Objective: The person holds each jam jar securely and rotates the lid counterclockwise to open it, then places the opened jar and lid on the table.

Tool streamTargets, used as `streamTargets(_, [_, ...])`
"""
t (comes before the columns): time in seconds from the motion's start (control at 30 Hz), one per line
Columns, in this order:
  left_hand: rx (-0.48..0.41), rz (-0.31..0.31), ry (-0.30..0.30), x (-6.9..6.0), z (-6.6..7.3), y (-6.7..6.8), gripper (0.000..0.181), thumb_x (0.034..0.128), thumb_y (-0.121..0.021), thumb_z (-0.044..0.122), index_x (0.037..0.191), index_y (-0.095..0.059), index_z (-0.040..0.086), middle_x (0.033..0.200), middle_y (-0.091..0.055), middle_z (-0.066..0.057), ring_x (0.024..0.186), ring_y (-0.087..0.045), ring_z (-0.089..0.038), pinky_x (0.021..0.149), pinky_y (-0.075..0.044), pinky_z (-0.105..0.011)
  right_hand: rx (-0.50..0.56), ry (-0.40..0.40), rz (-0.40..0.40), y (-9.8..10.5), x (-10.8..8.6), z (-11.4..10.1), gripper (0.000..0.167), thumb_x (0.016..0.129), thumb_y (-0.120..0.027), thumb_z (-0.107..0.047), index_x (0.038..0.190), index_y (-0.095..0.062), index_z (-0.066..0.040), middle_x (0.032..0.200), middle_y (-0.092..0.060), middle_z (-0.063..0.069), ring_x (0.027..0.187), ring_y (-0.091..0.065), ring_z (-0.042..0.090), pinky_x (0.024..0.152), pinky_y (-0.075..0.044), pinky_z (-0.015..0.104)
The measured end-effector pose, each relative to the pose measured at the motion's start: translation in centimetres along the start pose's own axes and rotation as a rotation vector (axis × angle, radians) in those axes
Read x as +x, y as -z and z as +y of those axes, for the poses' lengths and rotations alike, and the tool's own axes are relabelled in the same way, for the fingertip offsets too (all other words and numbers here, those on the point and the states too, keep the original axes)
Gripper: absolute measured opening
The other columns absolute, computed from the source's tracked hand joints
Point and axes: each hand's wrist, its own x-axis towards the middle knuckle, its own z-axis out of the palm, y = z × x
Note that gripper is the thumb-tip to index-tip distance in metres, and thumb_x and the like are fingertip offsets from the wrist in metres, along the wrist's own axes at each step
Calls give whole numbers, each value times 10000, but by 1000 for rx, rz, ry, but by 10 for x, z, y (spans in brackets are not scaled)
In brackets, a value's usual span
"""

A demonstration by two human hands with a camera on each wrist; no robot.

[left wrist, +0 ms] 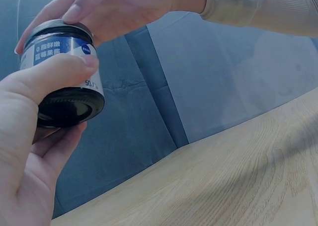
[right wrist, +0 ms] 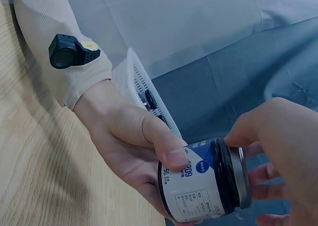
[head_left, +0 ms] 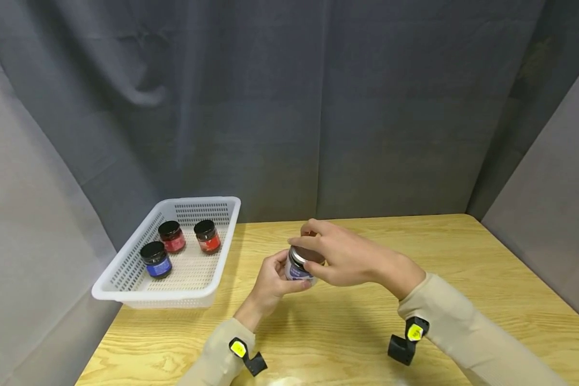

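Note:
A glass jar [head_left: 296,272] with dark contents and a white and blue label is held above the table. My left hand [head_left: 269,285] grips its body, thumb across the label [right wrist: 191,198]. The right hand [head_left: 349,254] holds the silver-rimmed lid [right wrist: 240,179] from above, its thumb on the near edge and its fingers round the far side. In the left wrist view, the jar's dark base [left wrist: 72,107] is tilted into sight. The lid still sits on the jar. A small clear bit shows beside the lid's rim in the right wrist view.
To the left stands a white perforated plastic basket [head_left: 200,294]. Inside are a blue-labelled jar [head_left: 158,266], a pink-labelled jar [head_left: 175,244] and a red-labelled jar [head_left: 209,244], all with black lids. The wooden table [head_left: 444,252] ends at a dark grey curtain [head_left: 395,118].

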Motion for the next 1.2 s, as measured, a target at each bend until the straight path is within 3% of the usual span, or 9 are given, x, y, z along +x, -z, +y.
streamTargets(0.2, [5, -1, -11, 0, -1, 2, 654, 823, -901, 148, 1362, -584, -45, 1275, -600, -167, 1119, -634, -257, 953, -547, -348, 12, 2, 16, 0, 1, 0, 484, 1016, -587, -311, 1462, -596, -122, 1323, -559, 65, 1036, -572, 166, 863, -518, 389])
streamTargets(0.43, [39, 29, -27, 2, 2, 2, 665, 818, -907, 157, 1375, -596, -26, 1295, -610, -184, 1146, -635, -265, 974, -536, -357, 19, -22, 141, -4, 3, 3, 530, 1067, -501, -465, 1539, -508, -223, 1384, -549, 71, 1202, -524, 254, 937, -490, 479])
streamTargets(0.53, [33, 29, -31, 2, 3, 2, 660, 817, -906, 141, 1374, -596, -33, 1293, -613, -185, 1153, -631, -273, 981, -533, -362, 0, -94, 170, -4, 4, 1, 544, 1051, -521, -511, 1486, -566, -187, 1317, -578, 101, 1149, -557, 285, 902, -510, 477])
streamTargets(0.7, [22, 33, -27, 1, 4, 4, 667, 825, -895, 104, 1396, -580, -36, 1309, -612, -188, 1165, -630, -292, 970, -541, -376, -49, -195, 131, -6, 10, -3, 547, 1007, -589, -559, 1278, -683, -93, 1099, -683, 92, 857, -637, 191, 710, -533, 373])
streamTargets(0.83, [27, 40, -18, 1, 4, 5, 652, 828, -883, 65, 1398, -581, -34, 1312, -611, -191, 1169, -628, -303, 971, -542, -381, -62, -179, 117, -4, 13, -4, 465, 968, -683, -499, 1208, -708, -102, 1010, -701, 40, 728, -585, 106, 608, -489, 294])
streamTargets(1.2, [29, 44, -13, 3, 4, 4, 634, 824, -868, 43, 1382, -582, -47, 1292, -620, -174, 1143, -638, -277, 951, -551, -364, -78, -123, 84, 5, 10, -4, 390, 956, -679, -410, 1254, -725, -163, 944, -687, -69, 731, -567, 67, 602, -469, 284])
